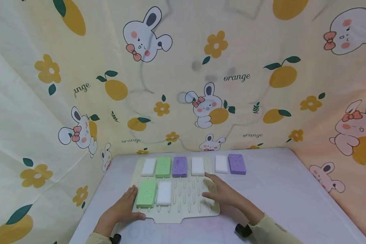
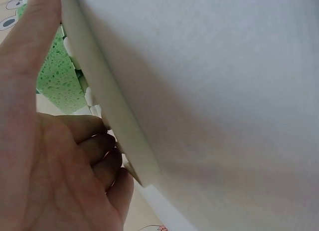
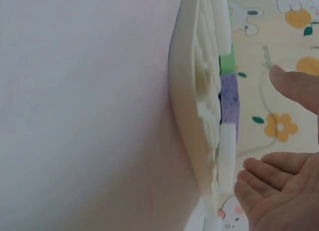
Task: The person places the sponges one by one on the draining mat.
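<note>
A cream pegged tray (image 1: 167, 219) lies on the table with sponges on it. White (image 1: 148, 167), green (image 1: 163, 167), purple (image 1: 180, 166) and white (image 1: 197, 166) sponges form its back row. In front sit a green sponge (image 1: 146, 194) and a white sponge (image 1: 164, 193). My left hand (image 1: 123, 207) rests against the tray's left edge, thumb at the front corner; in the left wrist view its fingertips touch the rim (image 2: 107, 86). Over the tray's right side hovers my right hand (image 1: 222, 192), fingers and thumb spread, holding nothing.
Right of the tray, near the table's back edge, a loose white sponge (image 1: 221, 164) and a loose purple sponge (image 1: 237, 164) lie side by side. Patterned cloth (image 1: 177, 74) hangs behind the table and along both sides.
</note>
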A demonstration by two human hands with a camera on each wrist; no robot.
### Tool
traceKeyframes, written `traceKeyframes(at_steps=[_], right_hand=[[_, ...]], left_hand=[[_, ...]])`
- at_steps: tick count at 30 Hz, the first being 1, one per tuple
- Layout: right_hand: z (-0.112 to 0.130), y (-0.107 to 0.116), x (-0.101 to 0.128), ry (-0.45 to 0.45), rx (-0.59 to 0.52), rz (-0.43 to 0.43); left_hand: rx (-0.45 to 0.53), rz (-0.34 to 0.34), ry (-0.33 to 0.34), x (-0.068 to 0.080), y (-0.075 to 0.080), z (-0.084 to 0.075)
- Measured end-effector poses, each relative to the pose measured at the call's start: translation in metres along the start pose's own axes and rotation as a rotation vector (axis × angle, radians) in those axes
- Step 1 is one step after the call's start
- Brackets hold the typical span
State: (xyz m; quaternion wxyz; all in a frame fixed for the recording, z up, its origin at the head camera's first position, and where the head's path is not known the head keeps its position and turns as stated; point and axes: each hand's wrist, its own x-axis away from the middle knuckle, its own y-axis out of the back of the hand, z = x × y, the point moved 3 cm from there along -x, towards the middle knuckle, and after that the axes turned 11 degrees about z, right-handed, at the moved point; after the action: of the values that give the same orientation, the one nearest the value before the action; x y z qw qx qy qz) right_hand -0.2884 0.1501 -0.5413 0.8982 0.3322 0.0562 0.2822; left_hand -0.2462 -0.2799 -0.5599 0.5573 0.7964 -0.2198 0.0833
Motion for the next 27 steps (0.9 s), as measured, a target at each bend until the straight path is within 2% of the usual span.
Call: traceKeyframes(at_steps=[13, 17, 23, 27], right_hand=[[-0.021, 0.033, 0.011, -0.035, 0.121, -0.077], [-0.026, 0.045, 0.014, -0.033, 0.136, -0.096], [-0.038, 0.064, 0.016, -0.085, 0.139, -0.110], [-0.046, 0.078, 0.015, -0.052, 0.156, -0.144]], left_hand=[[-0.002, 0.001, 0.005, 0.001, 0.000, -0.002], [-0.004, 0.001, 0.005, 0.002, 0.001, -0.004], [-0.002, 0.006, 0.007, 0.003, 0.002, -0.004], [-0.006, 0.008, 0.007, 0.002, 0.002, -0.005]])
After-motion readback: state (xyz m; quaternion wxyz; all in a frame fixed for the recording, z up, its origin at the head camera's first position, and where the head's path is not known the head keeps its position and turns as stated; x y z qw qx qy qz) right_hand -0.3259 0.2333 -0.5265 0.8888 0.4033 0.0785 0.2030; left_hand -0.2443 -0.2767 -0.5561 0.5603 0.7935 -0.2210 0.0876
